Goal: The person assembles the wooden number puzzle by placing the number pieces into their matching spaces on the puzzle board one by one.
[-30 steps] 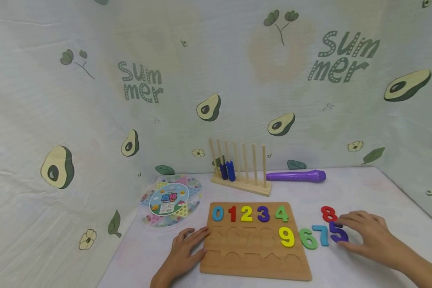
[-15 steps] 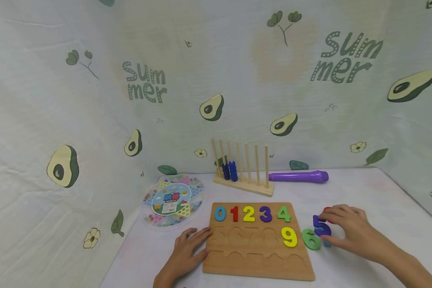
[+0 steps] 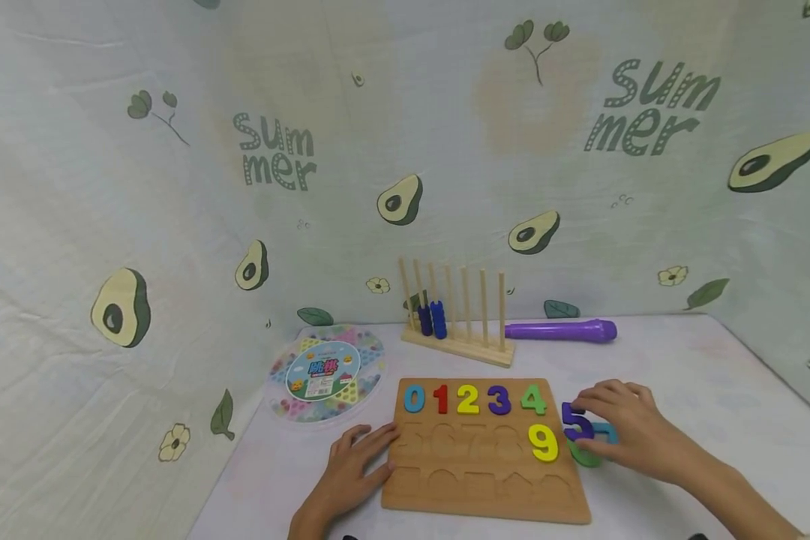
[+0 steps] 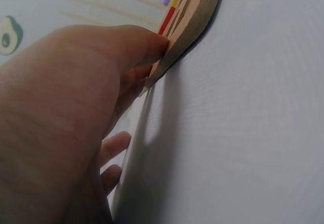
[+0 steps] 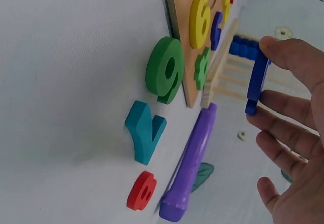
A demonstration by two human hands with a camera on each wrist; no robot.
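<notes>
My right hand (image 3: 631,431) pinches a purple number 5 (image 3: 578,424) between thumb and fingertips, just right of the wooden number board (image 3: 479,499). In the right wrist view the 5 (image 5: 257,82) is held up off the table. Under it lie a green 6 (image 5: 158,72) and a blue 7 (image 5: 143,133); the red 8 (image 5: 140,191) shows only there, hidden behind the hand from the head. A yellow 9 (image 3: 544,442) sits at the right end of the board's second row. My left hand (image 3: 351,472) rests against the board's left edge, thumb and fingertips touching it.
Pieces 0 to 4 fill the board's top row, including the yellow 2 (image 3: 468,400). Behind stand a wooden peg rack (image 3: 459,346) with blue beads and a purple toy microphone (image 3: 560,331). A round Chinese checkers box (image 3: 324,375) lies at left.
My right hand has lifted the purple 5 from beside the blue 7 and carried it left, over the 7 and toward the board's right edge. The left hand stays at the board.
</notes>
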